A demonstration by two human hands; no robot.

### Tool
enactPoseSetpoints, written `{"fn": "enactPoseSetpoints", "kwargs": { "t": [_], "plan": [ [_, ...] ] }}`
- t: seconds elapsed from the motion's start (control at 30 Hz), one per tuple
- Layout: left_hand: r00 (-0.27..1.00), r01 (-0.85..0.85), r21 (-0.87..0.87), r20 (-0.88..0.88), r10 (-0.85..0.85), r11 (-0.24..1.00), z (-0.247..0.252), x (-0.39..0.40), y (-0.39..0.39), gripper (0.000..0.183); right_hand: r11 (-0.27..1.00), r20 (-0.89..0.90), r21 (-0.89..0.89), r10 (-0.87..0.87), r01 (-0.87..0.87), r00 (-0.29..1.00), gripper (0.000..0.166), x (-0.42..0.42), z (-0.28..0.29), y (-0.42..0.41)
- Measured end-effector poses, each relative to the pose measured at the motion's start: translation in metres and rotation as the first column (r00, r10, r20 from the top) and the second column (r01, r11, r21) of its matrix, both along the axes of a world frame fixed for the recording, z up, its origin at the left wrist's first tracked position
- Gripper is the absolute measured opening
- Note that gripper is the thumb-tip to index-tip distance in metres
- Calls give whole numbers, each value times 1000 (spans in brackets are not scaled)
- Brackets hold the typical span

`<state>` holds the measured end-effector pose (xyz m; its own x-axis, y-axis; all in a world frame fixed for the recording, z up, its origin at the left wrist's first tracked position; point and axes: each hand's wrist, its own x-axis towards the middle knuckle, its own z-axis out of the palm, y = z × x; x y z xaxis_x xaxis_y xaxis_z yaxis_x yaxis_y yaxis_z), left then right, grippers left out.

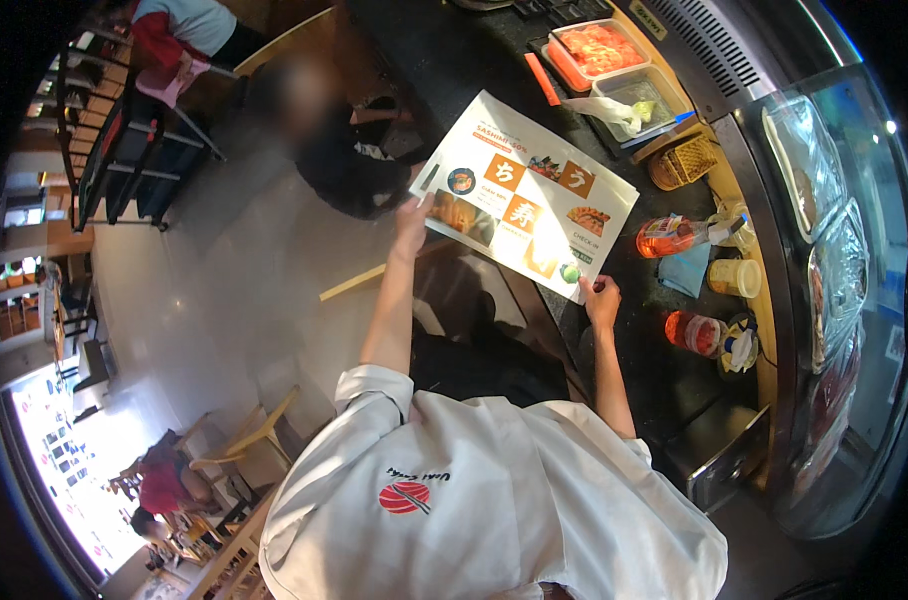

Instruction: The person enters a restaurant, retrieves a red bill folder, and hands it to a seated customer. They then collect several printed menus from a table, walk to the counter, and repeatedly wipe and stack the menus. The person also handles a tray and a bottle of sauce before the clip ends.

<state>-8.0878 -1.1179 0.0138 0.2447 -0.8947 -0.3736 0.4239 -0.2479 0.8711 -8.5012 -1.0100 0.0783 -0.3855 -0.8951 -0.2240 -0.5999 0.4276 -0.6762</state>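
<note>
A large printed paper sheet (pixel 525 199) with food pictures and writing is held out flat, tilted, partly above the dark counter (pixel 619 375). My left hand (pixel 413 225) pinches its lower left corner. At the near right corner, my right hand (pixel 601 300) grips the edge between thumb and fingers. Glare covers part of the print. To the right of the sheet are a spray bottle of orange-red liquid (pixel 665 237), a folded blue cloth (pixel 683 270) and a lidded yellowish tub (pixel 734 278). A second bottle with red liquid (pixel 694 334) lies closer to me.
On the counter's far part are a plastic container of orange-pink food (pixel 600 49), another with a plastic bag (pixel 638 105), and a wicker basket (pixel 683 161). A glass display case (pixel 836 262) borders the right. A person in dark clothes (pixel 341 165) is beyond the sheet; a black cart (pixel 143 150) stands upper left.
</note>
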Motion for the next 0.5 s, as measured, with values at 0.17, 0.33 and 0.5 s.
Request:
{"fn": "enactPoseSetpoints", "kwargs": {
  "t": [0.17,0.33,0.5],
  "plan": [
    [973,160,35,-177,-152,986,19,11,21,35,998,31,57,-34,32,999,33,-2,-8,-7],
    [997,42,-77,72,-36,996,26,9,33,28,982,448,188,-102,17,888,27,-12,-21,1],
    [982,-41,-81,179,55,996,51,-2,71,25,917,651,369,-141,-149,746,20,-5,-3,49]
  ]
}}
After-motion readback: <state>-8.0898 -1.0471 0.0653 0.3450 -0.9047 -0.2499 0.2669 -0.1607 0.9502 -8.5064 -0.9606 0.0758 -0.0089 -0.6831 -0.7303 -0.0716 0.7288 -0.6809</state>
